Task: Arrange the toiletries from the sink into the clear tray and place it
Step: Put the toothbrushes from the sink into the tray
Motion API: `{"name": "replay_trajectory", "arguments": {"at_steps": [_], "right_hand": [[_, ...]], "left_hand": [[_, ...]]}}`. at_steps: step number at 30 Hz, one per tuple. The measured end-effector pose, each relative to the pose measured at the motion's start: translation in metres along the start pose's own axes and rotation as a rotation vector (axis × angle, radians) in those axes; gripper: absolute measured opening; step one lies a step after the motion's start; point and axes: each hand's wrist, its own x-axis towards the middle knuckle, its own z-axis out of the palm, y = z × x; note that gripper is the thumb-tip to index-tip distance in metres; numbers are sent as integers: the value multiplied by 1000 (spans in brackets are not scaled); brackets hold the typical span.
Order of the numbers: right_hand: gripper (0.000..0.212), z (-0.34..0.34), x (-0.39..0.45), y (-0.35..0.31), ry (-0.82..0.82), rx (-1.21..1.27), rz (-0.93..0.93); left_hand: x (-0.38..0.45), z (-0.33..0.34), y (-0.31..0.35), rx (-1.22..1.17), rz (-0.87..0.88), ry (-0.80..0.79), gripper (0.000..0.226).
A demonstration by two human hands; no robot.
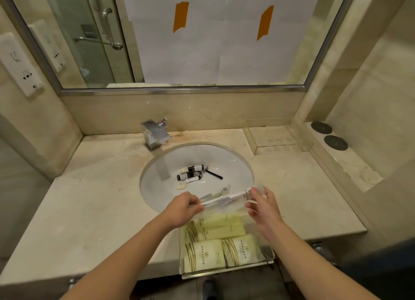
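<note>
Toiletry packet [226, 200], long and clear-wrapped, is held across the near rim of the sink [244, 165], just above the far end of the clear tray [226, 272]. Left hand [184, 206] pinches its left end; right hand [262, 204] pinches its right end. Long axis runs left to right, parallel to the yellow sachets [215, 230] below. Judgement: lowering toward the person seats it; small bottles [190, 173] remain in the basin

tray [226, 271] front rim overhangs counter | packet [226, 200] contents blurred | bottle [197, 168] labels unreadable
</note>
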Motion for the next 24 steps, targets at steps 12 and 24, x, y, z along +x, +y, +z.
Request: {"name": "replay_trajectory", "arguments": {"at_steps": [12,24], "right_hand": [[17,-27,28,32,110,-321,29],[28,-2,38,43,217,-493,132]], "left_hand": [[-6,-3,-14,-45,-95,166,37],[-22,-12,-29,-459,-293,151,44]]}}
